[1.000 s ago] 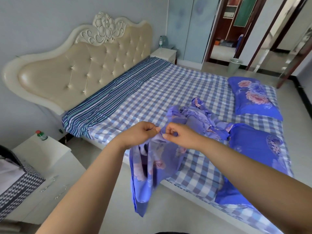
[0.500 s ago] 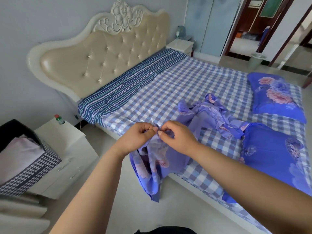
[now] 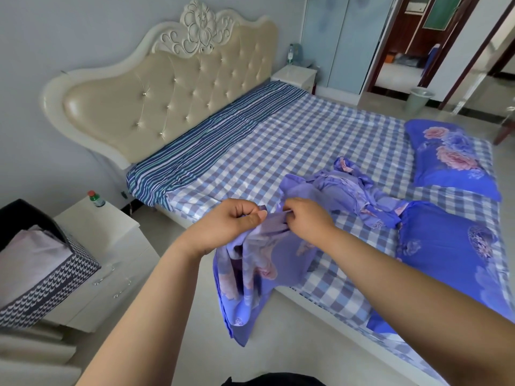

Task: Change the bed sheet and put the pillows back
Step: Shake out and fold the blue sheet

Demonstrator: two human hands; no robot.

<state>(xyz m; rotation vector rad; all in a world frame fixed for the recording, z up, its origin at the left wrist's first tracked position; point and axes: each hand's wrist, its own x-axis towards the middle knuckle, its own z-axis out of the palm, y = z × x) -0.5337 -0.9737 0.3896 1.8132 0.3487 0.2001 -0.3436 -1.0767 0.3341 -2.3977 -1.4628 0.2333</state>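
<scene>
Left hand: the left hand (image 3: 232, 222) is curled into a fist at the bedside, thumb pressed over the fingers, pinching the upper edge of a purple floral sheet (image 3: 257, 270).
Right hand: the right hand (image 3: 303, 220) sits just beside the left, fingers bent and pinching the same edge, a short span of cloth stretched between the two.
Sheet: from the hands it hangs down past the side of the bed toward the floor; the rest trails back onto the mattress and lies bunched in a crumpled heap near the middle.
Bed: a blue-and-white checked sheet (image 3: 306, 140) covers the mattress, with a band of dark blue striped cloth (image 3: 211, 149) across the head end, below the cream tufted headboard (image 3: 167, 101).
Pillows: a floral pillow (image 3: 451, 160) in blue with pink roses lies at the far side of the bed; a second blue pillow (image 3: 451, 252) lies at the near edge, just beside the heaped sheet.
Near side: a white bedside cabinet (image 3: 106, 246) stands at the left with a small green bottle (image 3: 96, 198) with a red cap on top; beside it a dark patterned basket (image 3: 53, 285) holds pale folded cloth.
Far side: a second white nightstand (image 3: 295, 75) carries a water bottle (image 3: 291, 55); a pale bin (image 3: 419, 100) stands on the floor by the open doorway.
</scene>
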